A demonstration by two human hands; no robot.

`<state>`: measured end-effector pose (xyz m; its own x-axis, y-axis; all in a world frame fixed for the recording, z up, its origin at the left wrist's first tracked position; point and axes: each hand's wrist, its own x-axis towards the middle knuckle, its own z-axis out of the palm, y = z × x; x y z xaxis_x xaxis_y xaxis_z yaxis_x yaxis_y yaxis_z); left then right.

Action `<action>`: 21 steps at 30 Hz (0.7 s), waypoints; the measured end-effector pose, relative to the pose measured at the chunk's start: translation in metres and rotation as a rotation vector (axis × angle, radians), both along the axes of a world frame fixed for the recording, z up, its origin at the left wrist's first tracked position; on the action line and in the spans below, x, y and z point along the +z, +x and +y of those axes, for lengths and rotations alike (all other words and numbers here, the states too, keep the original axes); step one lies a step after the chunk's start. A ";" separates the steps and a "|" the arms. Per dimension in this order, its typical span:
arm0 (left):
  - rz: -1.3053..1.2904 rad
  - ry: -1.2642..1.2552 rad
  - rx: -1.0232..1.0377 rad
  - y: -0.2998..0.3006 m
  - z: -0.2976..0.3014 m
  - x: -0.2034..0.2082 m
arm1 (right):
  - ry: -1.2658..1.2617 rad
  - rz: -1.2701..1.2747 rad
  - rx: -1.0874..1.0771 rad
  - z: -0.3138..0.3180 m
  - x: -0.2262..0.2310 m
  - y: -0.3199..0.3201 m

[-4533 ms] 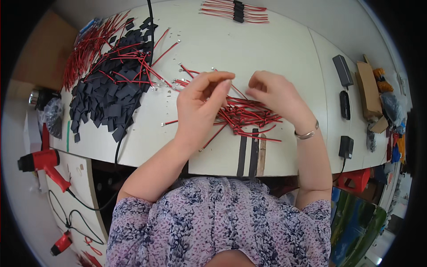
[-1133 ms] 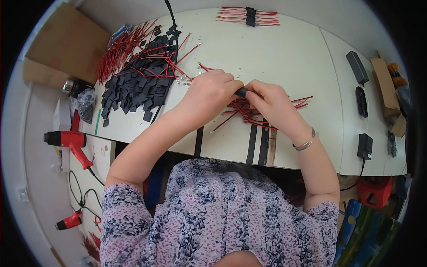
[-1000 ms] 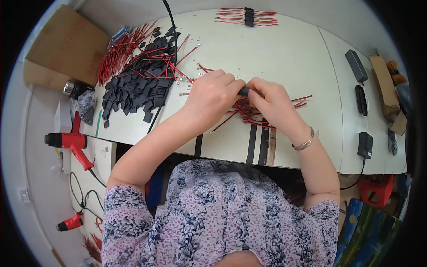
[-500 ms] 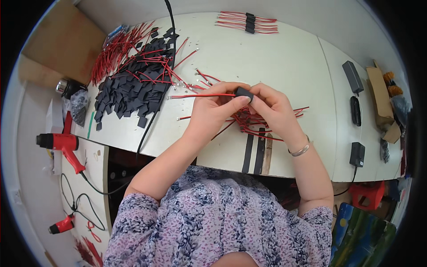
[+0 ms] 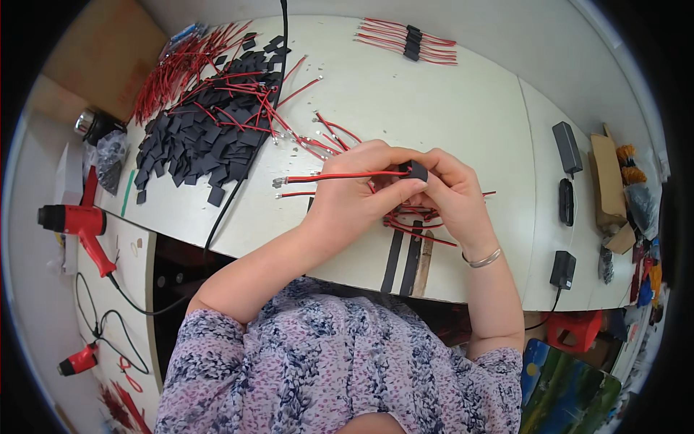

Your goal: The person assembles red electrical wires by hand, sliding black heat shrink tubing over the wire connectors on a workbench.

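Above the white table, my left hand [image 5: 358,184] and my right hand [image 5: 457,199] meet with their fingertips around a small black sleeve [image 5: 417,171]. Thin red wires [image 5: 343,176] run out of its left side, across my left hand, and end in small metallic tips. My left thumb presses below the sleeve while the right fingers grip its right side. Under and between the hands lies a loose heap of red wires [image 5: 413,217], partly hidden by them. More red wires [image 5: 322,148] lie just beyond my left hand.
A pile of black rectangular pieces [image 5: 184,152] and a bundle of red wires [image 5: 163,83] lie left. A black cable [image 5: 235,194] crosses there. Wires with black sleeves [image 5: 413,43] lie in a row at the back. A red heat gun [image 5: 87,223] is left; black adapters [image 5: 567,147] lie right.
Both hands have shifted slightly right and down in the picture, still holding the sleeve and wires. The whole view has also turned a little.
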<state>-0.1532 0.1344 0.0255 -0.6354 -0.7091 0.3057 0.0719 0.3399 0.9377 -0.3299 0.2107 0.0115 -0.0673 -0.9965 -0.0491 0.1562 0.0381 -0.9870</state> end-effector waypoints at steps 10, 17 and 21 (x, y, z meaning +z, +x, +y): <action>0.025 0.207 -0.040 -0.008 -0.009 -0.011 | -0.103 0.143 -0.106 -0.008 -0.004 -0.005; -0.146 -0.231 0.000 -0.012 -0.012 -0.036 | -0.596 1.141 -0.430 -0.097 0.013 -0.066; -0.231 -0.359 -0.048 -0.013 -0.012 -0.041 | -0.509 1.481 -0.385 -0.169 -0.034 -0.111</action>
<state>-0.1658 0.1223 -0.0152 -0.7456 -0.5519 0.3736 -0.1028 0.6491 0.7538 -0.4412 0.0420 -0.0227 0.0107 -0.8019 0.5974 -0.9759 -0.1386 -0.1686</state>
